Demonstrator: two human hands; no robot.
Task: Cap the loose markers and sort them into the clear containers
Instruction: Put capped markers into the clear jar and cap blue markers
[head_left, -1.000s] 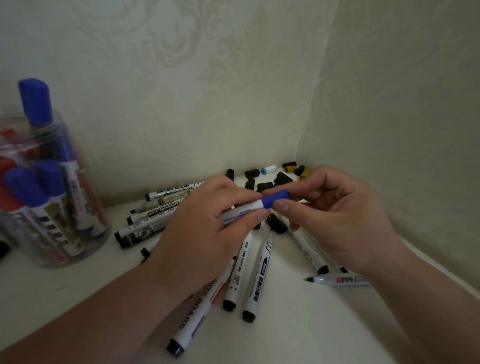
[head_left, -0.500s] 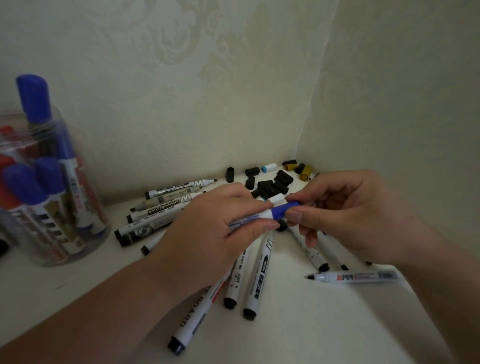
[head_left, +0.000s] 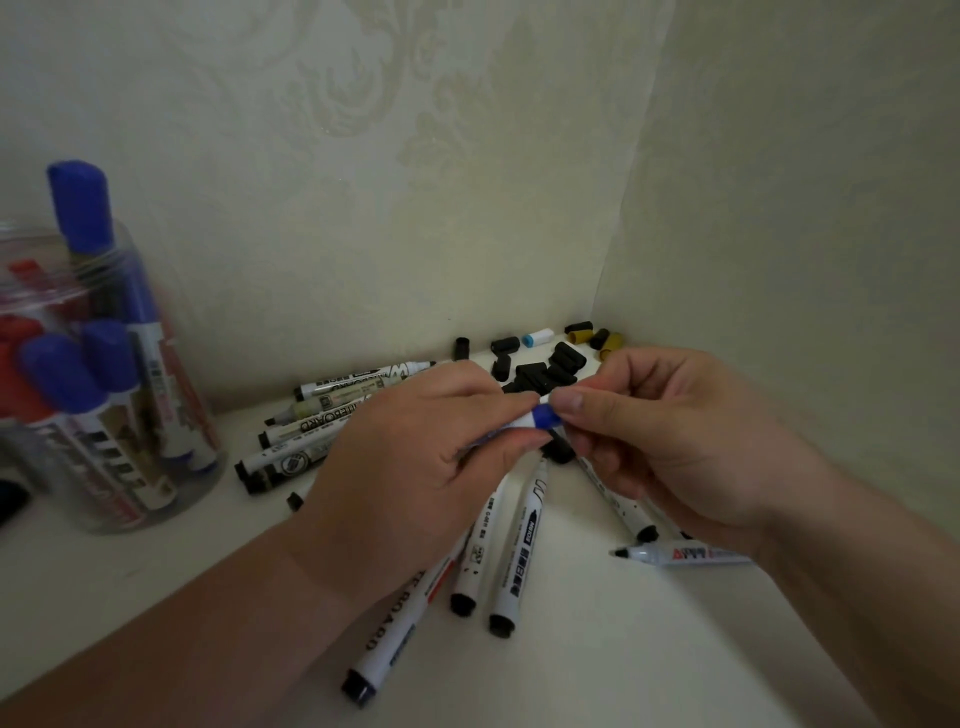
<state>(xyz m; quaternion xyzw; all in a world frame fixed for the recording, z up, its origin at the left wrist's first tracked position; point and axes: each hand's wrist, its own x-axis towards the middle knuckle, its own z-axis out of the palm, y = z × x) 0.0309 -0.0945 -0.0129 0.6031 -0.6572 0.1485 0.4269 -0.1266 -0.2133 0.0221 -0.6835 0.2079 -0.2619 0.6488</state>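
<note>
My left hand grips the white barrel of a marker with a blue cap. My right hand pinches that blue cap end between thumb and fingers; most of the barrel is hidden inside my left fist. Loose uncapped markers lie fanned on the white surface below and behind my hands. A pile of loose black caps sits in the corner behind my hands. A clear container at the left holds capped blue and red markers.
Two walls meet in a corner just behind the caps. A white cap with a blue band and some yellow-brown caps lie by the corner. A single uncapped marker lies under my right wrist. A dark object shows at the left edge.
Both hands have drifted slightly right. My right thumb and fingers have closed further over the blue cap, so less of it shows than before. The left hand's grip on the barrel is unchanged.
</note>
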